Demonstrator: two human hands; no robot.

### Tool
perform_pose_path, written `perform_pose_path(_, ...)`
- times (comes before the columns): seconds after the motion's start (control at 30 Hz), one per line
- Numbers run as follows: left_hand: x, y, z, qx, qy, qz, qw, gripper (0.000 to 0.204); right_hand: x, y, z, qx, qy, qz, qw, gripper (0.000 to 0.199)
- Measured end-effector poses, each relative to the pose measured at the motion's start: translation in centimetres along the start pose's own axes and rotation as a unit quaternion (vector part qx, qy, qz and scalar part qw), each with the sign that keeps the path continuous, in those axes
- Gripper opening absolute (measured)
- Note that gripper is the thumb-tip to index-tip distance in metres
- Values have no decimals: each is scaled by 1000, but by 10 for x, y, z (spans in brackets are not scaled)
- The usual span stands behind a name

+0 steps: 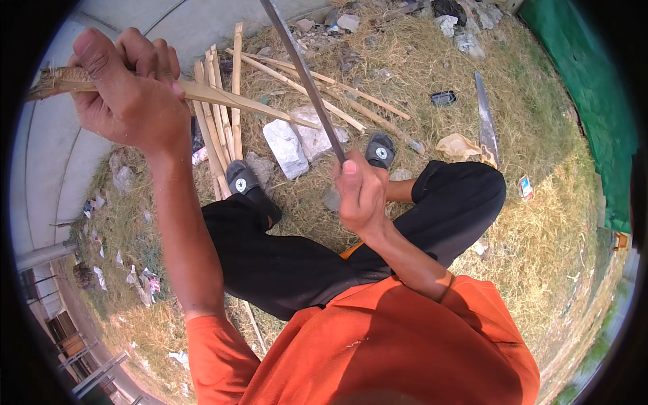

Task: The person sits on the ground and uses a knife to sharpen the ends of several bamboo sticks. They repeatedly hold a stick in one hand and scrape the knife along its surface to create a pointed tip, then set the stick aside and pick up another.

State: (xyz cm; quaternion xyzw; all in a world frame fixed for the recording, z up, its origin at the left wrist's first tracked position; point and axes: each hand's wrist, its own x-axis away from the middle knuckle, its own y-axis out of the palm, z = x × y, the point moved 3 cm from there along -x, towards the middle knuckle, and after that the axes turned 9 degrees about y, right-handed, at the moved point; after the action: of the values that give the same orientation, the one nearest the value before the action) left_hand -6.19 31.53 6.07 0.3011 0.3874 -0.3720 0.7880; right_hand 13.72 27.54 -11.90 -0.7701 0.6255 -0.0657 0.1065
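My left hand, raised at the upper left, is closed round a pale wooden stick. The stick has a rough, frayed end at the far left and narrows to a thin end toward the middle. My right hand, in front of my body, grips a long, narrow, dark metal blade that slants up and to the left past the top edge. Its handle is hidden inside my fist. In this view the stick's thin end lies just left of the blade; I cannot tell whether they touch.
Several wooden strips lie beyond my feet, beside white stone blocks. A handsaw rests on the dry grass at the right, near a crumpled plastic bag. A pale wall borders the left; green sheeting the right.
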Motion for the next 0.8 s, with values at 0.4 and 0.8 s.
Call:
perform_pose_path(0.4,1,-18,-2,15,13,4,1000,51,-6,-29,54,41,163,-18,986,57)
perform_pose_path(0.8,7,-37,-5,-29,7,8,1000,53,-10,4,94,115,211,-91,966,53)
